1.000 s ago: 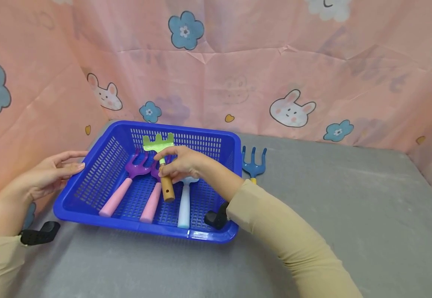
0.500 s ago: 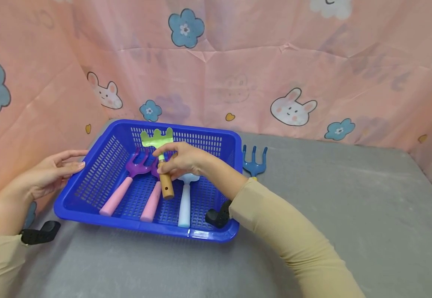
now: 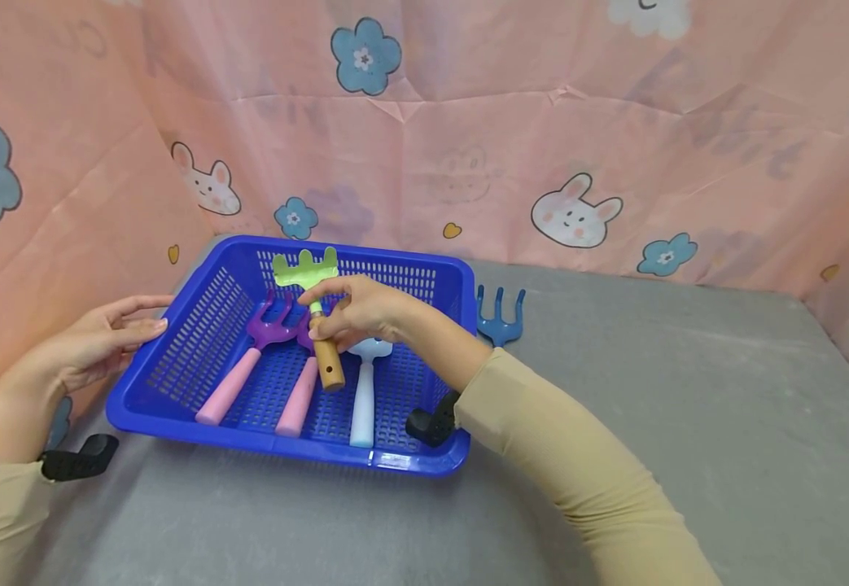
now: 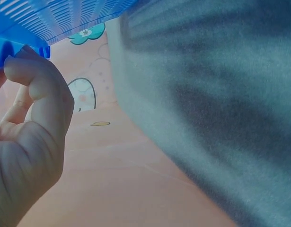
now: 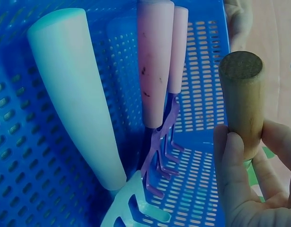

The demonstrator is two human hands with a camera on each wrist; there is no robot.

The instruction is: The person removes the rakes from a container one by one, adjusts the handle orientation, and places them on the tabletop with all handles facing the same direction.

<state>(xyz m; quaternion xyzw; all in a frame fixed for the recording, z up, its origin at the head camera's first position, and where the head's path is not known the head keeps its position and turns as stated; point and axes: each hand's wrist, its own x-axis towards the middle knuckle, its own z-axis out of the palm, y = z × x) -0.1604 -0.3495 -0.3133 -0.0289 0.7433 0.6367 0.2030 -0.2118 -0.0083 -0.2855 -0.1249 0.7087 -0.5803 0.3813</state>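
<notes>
My right hand [image 3: 369, 311] pinches a green hand rake [image 3: 307, 273] near the top of its wooden handle, over the blue basket [image 3: 248, 443]. In the right wrist view, thumb and fingers close round the wooden handle [image 5: 247, 109], its flat end up. At the basket's left rim, my left hand [image 3: 105, 338] grips the edge; the left wrist view shows a bent finger at the blue rim [image 4: 45, 51]. Inside lie two purple hand forks with pink handles [image 3: 229, 388] [image 3: 297, 399] and a light blue hand fork [image 3: 362, 403], its head partly hidden by my right hand.
Just right of the basket, a blue hand fork [image 3: 500, 325] lies on the grey table [image 3: 651, 391], its handle hidden by my right arm. A pink patterned cloth [image 3: 468, 146] rises behind and at the sides.
My right hand and the green hand rake have shifted slightly up and to the left in the head view. The left hand and the basket stay in place.
</notes>
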